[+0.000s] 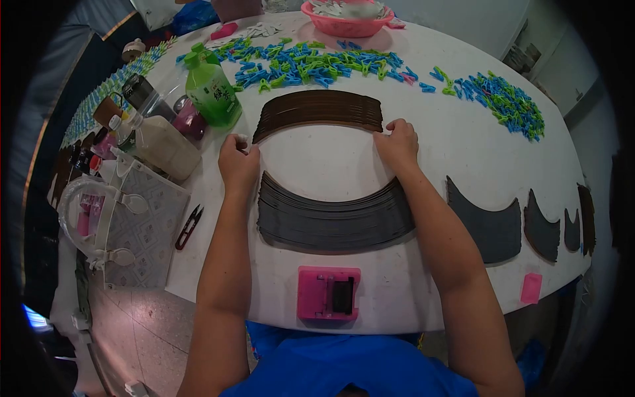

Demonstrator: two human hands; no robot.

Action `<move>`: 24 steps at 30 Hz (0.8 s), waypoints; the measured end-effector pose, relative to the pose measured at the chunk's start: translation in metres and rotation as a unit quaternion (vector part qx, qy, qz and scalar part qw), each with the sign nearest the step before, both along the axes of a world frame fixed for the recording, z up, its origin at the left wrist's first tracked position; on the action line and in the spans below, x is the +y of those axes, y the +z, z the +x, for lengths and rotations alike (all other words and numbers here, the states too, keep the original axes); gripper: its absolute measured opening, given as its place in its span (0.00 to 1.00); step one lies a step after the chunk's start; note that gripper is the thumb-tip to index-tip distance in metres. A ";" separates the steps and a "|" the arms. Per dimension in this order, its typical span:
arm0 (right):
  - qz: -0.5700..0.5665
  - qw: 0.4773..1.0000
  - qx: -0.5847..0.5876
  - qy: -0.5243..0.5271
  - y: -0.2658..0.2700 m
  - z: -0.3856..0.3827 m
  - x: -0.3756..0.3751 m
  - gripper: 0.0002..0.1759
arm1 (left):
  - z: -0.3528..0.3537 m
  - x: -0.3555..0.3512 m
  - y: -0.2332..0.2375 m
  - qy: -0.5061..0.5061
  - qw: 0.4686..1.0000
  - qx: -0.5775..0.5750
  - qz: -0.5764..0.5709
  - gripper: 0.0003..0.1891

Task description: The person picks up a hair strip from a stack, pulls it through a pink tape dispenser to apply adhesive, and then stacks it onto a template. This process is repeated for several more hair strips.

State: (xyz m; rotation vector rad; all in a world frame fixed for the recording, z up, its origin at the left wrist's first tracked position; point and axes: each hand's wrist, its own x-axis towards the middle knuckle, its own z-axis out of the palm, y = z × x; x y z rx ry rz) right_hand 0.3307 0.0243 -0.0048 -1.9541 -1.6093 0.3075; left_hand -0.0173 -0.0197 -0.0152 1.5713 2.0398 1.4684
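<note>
A stack of brown, curved thin strips (317, 109) lies fanned in an arch on the white table. My left hand (239, 162) is closed at its lower left corner, with something white at a fingertip. At the lower right corner, the fingers of my right hand (398, 147) are pinched together against the strips. Nearer me rests a stack of dark grey curved strips (331, 221), bowed the opposite way. My right forearm passes over its right end. A pink block with a black insert (329, 293) sits close to the table's front edge.
Blue and green small clips (311, 63) spread across the back, with another pile (506, 106) at right. Bottles (211, 92), a white handbag (142, 225) and thread snips (189, 227) stand or lie left. More dark curved pieces (486, 225) lie right. A pink basin (347, 25) stands behind.
</note>
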 end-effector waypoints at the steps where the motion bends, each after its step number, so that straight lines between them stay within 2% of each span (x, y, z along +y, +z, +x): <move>1: 0.002 1.000 0.003 0.002 0.000 0.001 0.001 0.22 | 0.001 0.001 0.001 0.004 1.000 0.002 -0.003 0.15; 8: 0.043 0.999 0.011 0.027 -0.010 0.014 0.008 0.25 | 0.002 0.000 0.002 0.010 1.000 -0.004 0.002 0.15; 10: 0.077 0.991 0.085 0.075 -0.013 0.025 0.012 0.25 | 0.004 -0.003 0.005 0.014 1.000 -0.006 0.003 0.15; 11: 0.083 0.990 0.080 0.084 -0.010 0.030 0.008 0.25 | 0.006 -0.004 0.008 0.007 1.000 -0.005 -0.001 0.15; 13: 0.064 0.962 0.255 0.071 0.006 0.034 -0.010 0.22 | 0.007 -0.007 0.014 0.016 1.000 -0.009 -0.004 0.15; 15: 0.138 0.964 0.174 0.145 0.022 0.036 -0.044 0.17 | 0.007 -0.008 0.011 -0.004 1.000 -0.002 0.003 0.15; 17: 0.146 0.961 0.174 0.156 0.055 0.019 -0.107 0.13 | 0.008 -0.009 0.012 0.009 1.000 -0.026 0.015 0.15; 19: 0.195 0.954 0.117 0.195 0.052 0.017 -0.162 0.09 | 0.010 -0.011 0.016 0.001 0.999 -0.043 0.018 0.15; 20: 0.227 0.942 0.106 0.225 0.048 0.011 -0.190 0.09 | 0.011 -0.009 0.013 0.004 0.997 -0.033 0.072 0.14; 21: 0.258 0.927 0.096 0.255 0.043 0.007 -0.214 0.10 | 0.010 -0.010 0.016 0.011 0.996 -0.037 0.079 0.14; 23: 0.322 0.896 0.004 0.306 0.023 0.011 -0.245 0.11 | 0.009 -0.014 0.023 -0.039 0.961 0.056 0.267 0.15; 24: 0.324 0.892 0.002 0.315 0.015 0.012 -0.255 0.11 | 0.015 -0.024 0.040 -0.068 0.942 0.043 0.325 0.14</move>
